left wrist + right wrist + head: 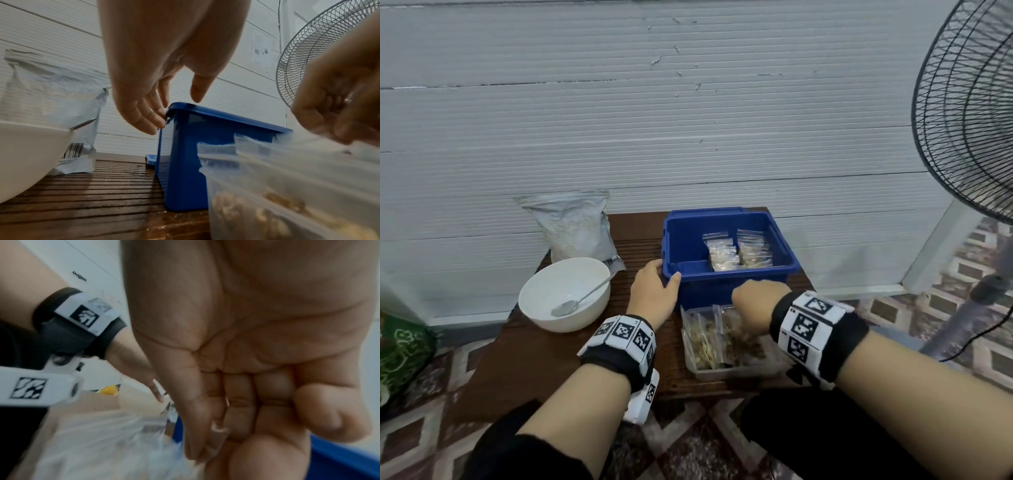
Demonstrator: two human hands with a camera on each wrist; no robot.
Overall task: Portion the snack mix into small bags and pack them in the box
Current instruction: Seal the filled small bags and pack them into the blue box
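The blue box [784, 251] stands at the back of the table with several filled small bags [736, 255] stacked inside. My left hand [665, 272] rests on its near-left corner, fingers [148, 116] fairly straight against the side and the thumb over the rim. Just in front of the box, my right hand [755, 296] reaches down over a clear tray [722, 371] of filled bags. Its curled fingers and thumb [205, 439] pinch the top of one small bag [287, 170] of snack mix, blurred in the wrist views.
A white bowl [541, 308] with a metal spoon [580, 298] sits at the table's left. The large snack pouch [575, 229] leans on the wall behind it. A standing fan [969, 113] is at the right. Patterned floor tiles surround the small wooden table [585, 356].
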